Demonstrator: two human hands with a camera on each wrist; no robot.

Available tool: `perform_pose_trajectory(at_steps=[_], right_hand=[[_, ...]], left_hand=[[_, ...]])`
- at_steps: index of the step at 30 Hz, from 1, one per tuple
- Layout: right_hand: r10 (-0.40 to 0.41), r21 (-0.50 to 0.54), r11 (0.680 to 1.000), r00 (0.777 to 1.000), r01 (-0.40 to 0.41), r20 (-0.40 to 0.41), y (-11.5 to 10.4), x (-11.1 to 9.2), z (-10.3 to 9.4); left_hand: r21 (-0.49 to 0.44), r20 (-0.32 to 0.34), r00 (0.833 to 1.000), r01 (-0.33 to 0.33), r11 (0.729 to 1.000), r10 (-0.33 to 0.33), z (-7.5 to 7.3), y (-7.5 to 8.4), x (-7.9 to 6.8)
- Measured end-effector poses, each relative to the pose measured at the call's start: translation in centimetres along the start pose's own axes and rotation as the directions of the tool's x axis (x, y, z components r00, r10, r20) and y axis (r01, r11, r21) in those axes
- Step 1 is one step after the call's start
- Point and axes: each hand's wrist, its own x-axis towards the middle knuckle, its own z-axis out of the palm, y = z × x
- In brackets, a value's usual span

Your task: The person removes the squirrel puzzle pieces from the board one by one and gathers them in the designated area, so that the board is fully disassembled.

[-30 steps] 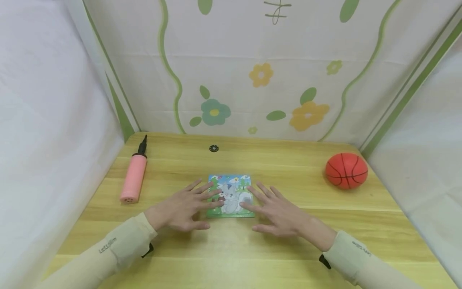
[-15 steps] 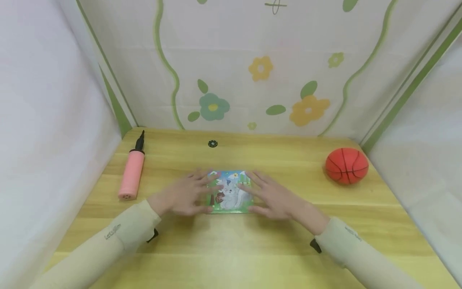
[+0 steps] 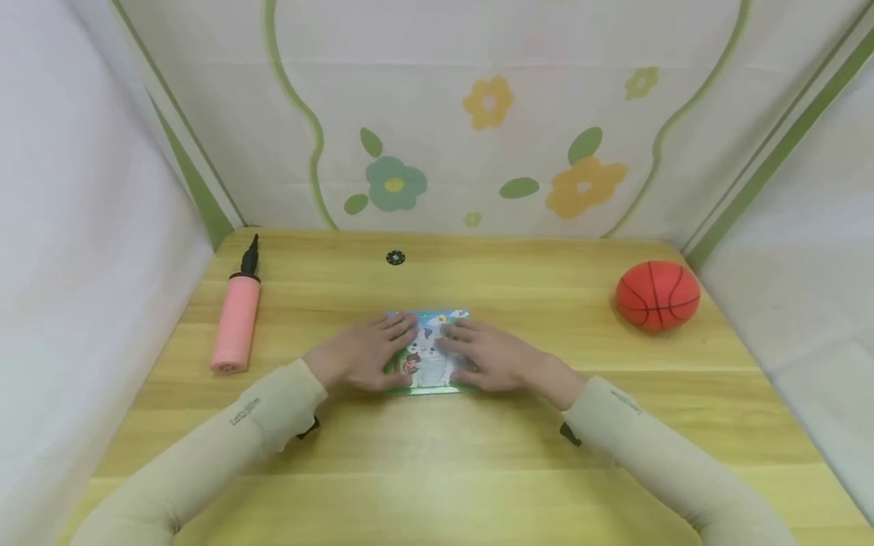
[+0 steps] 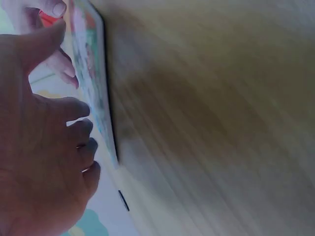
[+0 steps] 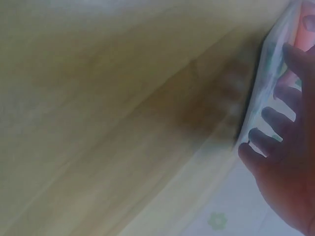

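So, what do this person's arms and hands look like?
Long, pale beige sleeves: the left sleeve has small dark lettering near the cuff, and the right sleeve fainter lettering, too blurred to read. A small black piece peeks from under each sleeve. The left hand and right hand wear no gloves.

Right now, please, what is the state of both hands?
Left hand: open over the picture board, gripping nothing; contact unclear.
Right hand: open over the same board, gripping nothing; contact unclear.

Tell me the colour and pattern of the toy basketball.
The toy basketball is red with thin black lines; the head view shows it best.
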Motion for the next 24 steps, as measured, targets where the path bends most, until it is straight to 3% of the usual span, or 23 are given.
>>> perform_pose_trajectory(at_steps=[4,10,17,24], right_hand=[[-0.020,-0.016,1.000,0.999,0.021,0.033,-0.2,0.3,0.1],[0.006,-0.052,0.999,0.999,-0.005,0.032,-0.4,0.1,0.2],[-0.008,-0.074,0.997,0.999,0.011,0.036,-1.9,-0.5,0.8],[-0.062,-0.126,0.990,0.998,0.062,0.005,-3.2,-0.8,0.8]], left_hand=[[0.000,0.038,0.999,-0.006,1.000,0.006,0.4,-0.1,-0.2],[0.004,0.025,1.000,-0.018,1.000,0.018,0.6,0.0,-0.1],[0.015,0.057,0.998,-0.006,1.000,0.005,1.1,0.7,-1.5],[-0.030,0.042,0.999,0.004,1.000,-0.002,1.2,1.3,-3.1]])
